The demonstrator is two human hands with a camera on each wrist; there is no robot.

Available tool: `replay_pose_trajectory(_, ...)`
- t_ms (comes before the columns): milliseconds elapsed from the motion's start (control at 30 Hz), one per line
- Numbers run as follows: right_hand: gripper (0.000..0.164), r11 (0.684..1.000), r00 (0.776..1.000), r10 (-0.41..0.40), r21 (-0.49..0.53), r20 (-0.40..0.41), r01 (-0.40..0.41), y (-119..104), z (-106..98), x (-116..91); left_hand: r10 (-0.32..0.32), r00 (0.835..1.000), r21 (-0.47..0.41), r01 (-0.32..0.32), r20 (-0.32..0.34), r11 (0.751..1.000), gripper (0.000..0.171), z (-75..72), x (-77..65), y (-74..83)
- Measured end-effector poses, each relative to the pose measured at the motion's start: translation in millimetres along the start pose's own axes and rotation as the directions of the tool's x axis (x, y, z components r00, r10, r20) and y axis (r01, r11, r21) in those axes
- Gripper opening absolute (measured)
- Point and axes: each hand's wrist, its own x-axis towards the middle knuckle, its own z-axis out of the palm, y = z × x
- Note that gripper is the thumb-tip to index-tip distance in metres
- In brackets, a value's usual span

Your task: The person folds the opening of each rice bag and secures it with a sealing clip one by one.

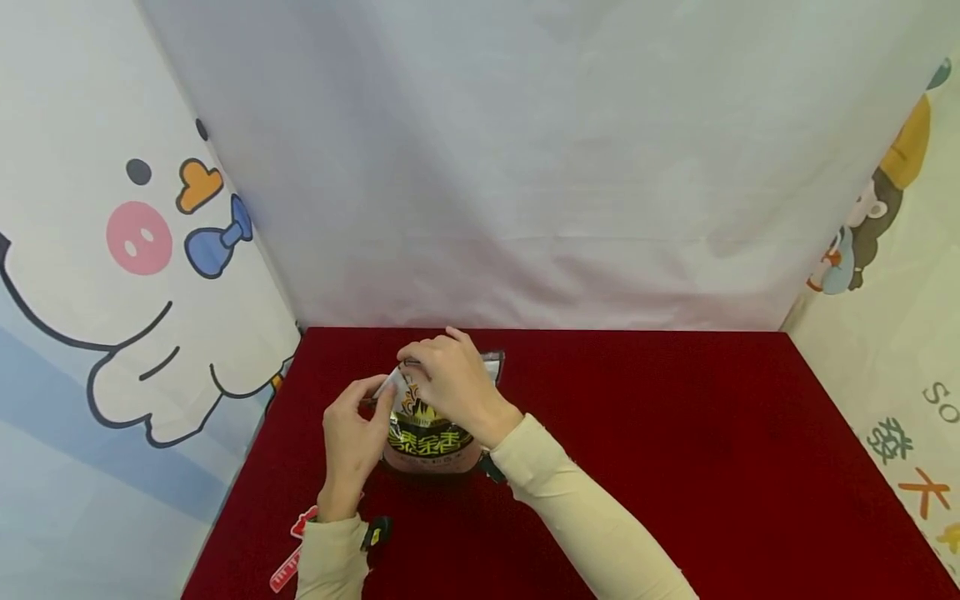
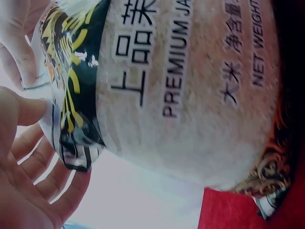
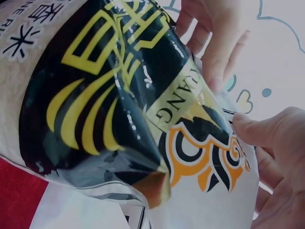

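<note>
A plastic bag of rice (image 1: pixel 431 443) stands upright near the back left of the red table, its dark label printed in yellow. At the bag's upper left corner, my left hand (image 1: pixel 354 437) pinches the top edge between thumb and fingers. My right hand (image 1: pixel 459 385) grips the same edge a little further right, hiding part of the bag's top. Rice grains show through the clear front of the bag (image 2: pixel 190 109) in the left wrist view. From the right wrist view, the white top (image 3: pixel 209 205) with its orange print looks creased and bent over.
Beside my left forearm lies a red-and-white ruler-like strip (image 1: pixel 285 570), partly covered by the sleeve. Red cloth covers the table (image 1: pixel 645 450). A pale curtain (image 1: pixel 540 167) hangs behind it, with printed cartoon panels on both sides.
</note>
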Motion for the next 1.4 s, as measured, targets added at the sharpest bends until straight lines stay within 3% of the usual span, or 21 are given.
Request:
replay_pose_trajectory(233,0.015,1.0,1.0,0.0,0.008,0.019,0.0,-0.3,0.0,0.6,0.055,0.998,0.037,-0.056,0.007,0.998,0.009,1.1,5.7,6.6)
replay_pose_trajectory(533,0.018,1.0,1.0,-0.006,0.019,0.014,0.005,0.8,-0.3,0.4,0.04,0.999,-0.022,-0.04,0.019,0.999,0.013,3.0,9.9,11.4)
replay_pose_trajectory(800,0.02,0.999,0.999,-0.001,0.053,0.039,-0.001,0.1,-1.8,0.5,0.095,0.995,0.027,-0.095,-0.022,0.995,0.008,6.0,14.1,15.4)
replay_pose_trajectory(1133,0.022,0.997,0.999,-0.009,0.077,0.047,0.005,4.3,-2.5,0.6,0.068,0.997,0.013,-0.068,0.025,0.998,0.014,7.4,17.8,22.0)
replay_pose_trajectory(1400,0.019,0.998,0.999,-0.02,0.052,0.03,0.018,6.5,-2.2,0.2,0.077,0.997,0.004,-0.077,-0.004,0.997,0.01,10.8,19.8,22.4)
